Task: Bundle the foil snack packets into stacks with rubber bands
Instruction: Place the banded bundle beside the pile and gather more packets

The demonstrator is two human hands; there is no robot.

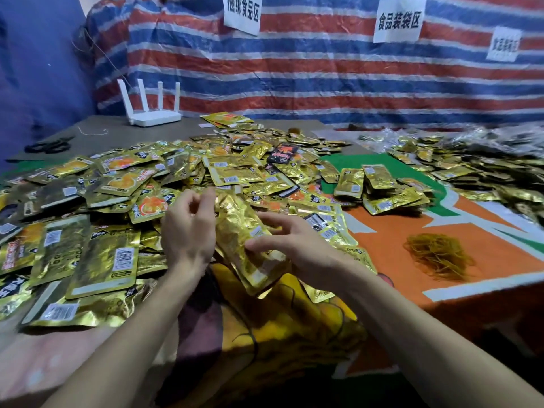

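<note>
Stack [244, 231] seems unbanded under our spread right hand [294, 245]; left hand [188, 231] curls beside it, hold unclear. Few bundles [379, 187] beyond; we face a loose heap [123, 178].

Gold foil packets [176, 178] lie past counting, one big heap at eleven o'clock, another at two. One black packet [283, 153] sits among them at twelve. One router [154, 116] with four antennas at ten, one pair of scissors [48, 145] at nine, one tangle of rubber bands [438, 257] at three. Three paper signs [399, 20] hang from twelve to two. Two hands: left hand [188, 231], right hand [294, 245].
</note>
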